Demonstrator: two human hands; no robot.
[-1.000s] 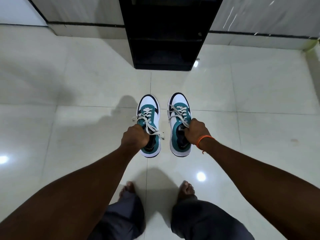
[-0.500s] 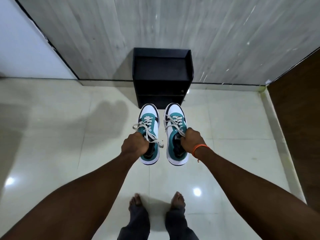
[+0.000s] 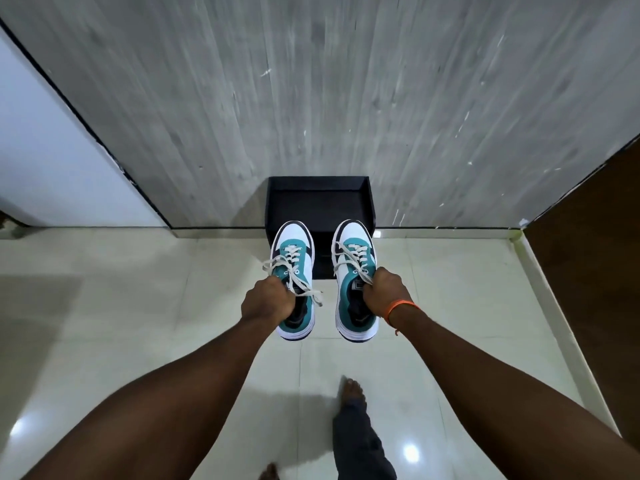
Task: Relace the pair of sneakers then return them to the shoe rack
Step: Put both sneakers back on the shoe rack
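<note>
Both hands are out front at arm's length, each one carrying a sneaker in the air above the floor (image 3: pixel 138 306). Left hand (image 3: pixel 266 301) is curled tight into the collar of the left sneaker (image 3: pixel 295 271), fingers tucked inside the opening so the shoe hangs off the grip. Right hand (image 3: pixel 384 292) does the same thing with the right sneaker (image 3: pixel 353 271), closed around the tongue and collar area, and there's an orange thread band (image 3: pixel 398 308) on that wrist.

Shoes are white and teal with dark trim and white soles, toes pointing away from the person, roughly level and side by side with a gap between them. Cream laces (image 3: pixel 294 271) are threaded up both. On the left one the loose ends flop out to either side and one end dangles down past the hand. On the right one they look tidier, ends running back toward the fist.

Black shoe rack (image 3: pixel 318 199) sits on the floor against the grey wood-grain wall (image 3: pixel 311 81), straight ahead. From this angle the toes of both sneakers overlap its front edge, but they're held up in the air, not resting on it. Top shelf looks bare.

Glossy pale tiles underneath, one bare foot (image 3: pixel 351 389) stepping forward below the right arm.
</note>
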